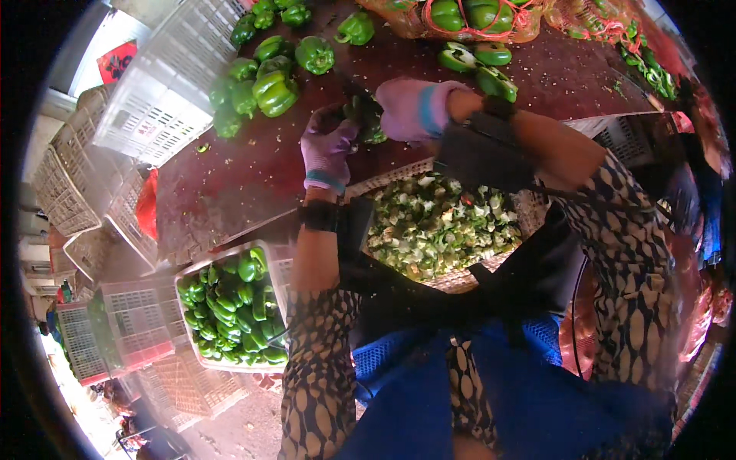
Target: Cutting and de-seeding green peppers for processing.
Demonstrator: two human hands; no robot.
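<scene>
A dark green bell pepper (369,121) is between my two hands above the near edge of a dark red table (253,172). My left hand (328,146), in a lilac knit glove with a teal cuff, curls its fingers round the pepper's left side. My right hand (410,109), gloved alike, is closed against the other side; its fingertips, and anything within them, are hidden. Cut pepper pieces (492,54) lie beyond my right hand. Several whole bell peppers (276,92) sit in a group at the far left of my hands.
Below the table edge, a basket (460,282) holds pale cores and green scraps. A white crate (181,295) full of green peppers stands at the left. An upright white crate (157,100) borders the table's left. Red net bags (529,23) of peppers lie at the back.
</scene>
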